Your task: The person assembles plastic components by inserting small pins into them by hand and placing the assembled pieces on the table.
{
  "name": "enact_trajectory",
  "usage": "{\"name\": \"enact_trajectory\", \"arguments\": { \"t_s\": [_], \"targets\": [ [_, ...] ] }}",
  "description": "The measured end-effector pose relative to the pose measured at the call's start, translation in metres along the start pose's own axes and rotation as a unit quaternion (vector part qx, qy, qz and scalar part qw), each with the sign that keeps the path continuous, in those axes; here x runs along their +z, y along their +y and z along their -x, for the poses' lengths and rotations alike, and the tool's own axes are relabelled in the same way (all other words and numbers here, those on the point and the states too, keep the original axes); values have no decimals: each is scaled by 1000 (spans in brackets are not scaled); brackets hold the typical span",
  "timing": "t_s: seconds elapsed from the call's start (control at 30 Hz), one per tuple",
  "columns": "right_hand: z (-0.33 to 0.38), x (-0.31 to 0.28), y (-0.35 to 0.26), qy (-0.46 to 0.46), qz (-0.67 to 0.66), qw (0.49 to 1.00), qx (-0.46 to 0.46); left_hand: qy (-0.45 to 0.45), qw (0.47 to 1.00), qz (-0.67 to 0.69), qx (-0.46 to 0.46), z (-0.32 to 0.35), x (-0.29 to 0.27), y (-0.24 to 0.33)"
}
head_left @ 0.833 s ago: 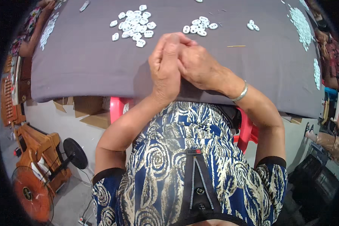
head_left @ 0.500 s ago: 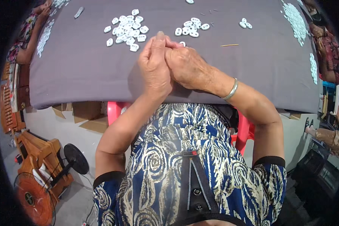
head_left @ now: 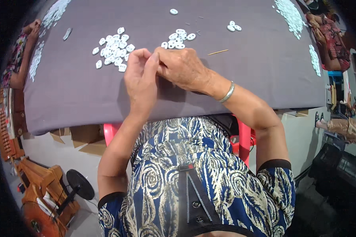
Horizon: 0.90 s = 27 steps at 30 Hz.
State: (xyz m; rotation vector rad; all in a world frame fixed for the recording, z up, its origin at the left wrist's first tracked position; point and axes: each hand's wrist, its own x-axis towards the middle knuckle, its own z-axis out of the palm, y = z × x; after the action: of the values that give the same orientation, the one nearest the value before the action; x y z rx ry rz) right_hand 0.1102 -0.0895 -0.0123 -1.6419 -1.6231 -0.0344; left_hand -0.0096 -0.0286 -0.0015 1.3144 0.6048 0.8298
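Observation:
Over the cloth, in front of the white pieces, my left hand (head_left: 140,79) and my right hand (head_left: 182,69) meet at the fingertips. The left thumb and index finger are pinched together. The right fingers are curled in, with the back of that hand upward. Whatever lies between the fingers is hidden. Left of my hands is a loose pile of small white oval pieces (head_left: 114,49) with holes or dark marks. A smaller cluster of white pieces (head_left: 178,38) sits just beyond my right hand. To the right of it lies a thin yellowish stick (head_left: 218,52).
The table has a grey-purple cloth (head_left: 241,79). Three white pieces (head_left: 234,27) lie farther right, a single one (head_left: 173,12) at the back. Tiny grey pins (head_left: 198,33) are scattered near the cluster. Large white heaps (head_left: 290,17) line the sides, beside other people. A fan (head_left: 35,221) stands lower left.
The view has shifted, so the table's things appear farther left. My left thumb, upright before, is now bent to the index finger. The hands remain together.

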Motion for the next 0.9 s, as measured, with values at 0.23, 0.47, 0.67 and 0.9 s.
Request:
{"name": "enact_trajectory", "arguments": {
  "t_s": [0.23,0.47,0.67,0.9],
  "targets": [
    [-7,-26,6,-10,8,999,44,38,992,-104,65,-29,-34,4],
    [-21,-70,79,176,147,972,54,104,948,-278,116,-50,-59,5],
    [0,-142,130,39,265,927,261,148,932,-268,192,-46,-52,8],
    [6,-151,130,-72,215,921,317,129,947,-228,184,-48,-51,2]
  ]
}}
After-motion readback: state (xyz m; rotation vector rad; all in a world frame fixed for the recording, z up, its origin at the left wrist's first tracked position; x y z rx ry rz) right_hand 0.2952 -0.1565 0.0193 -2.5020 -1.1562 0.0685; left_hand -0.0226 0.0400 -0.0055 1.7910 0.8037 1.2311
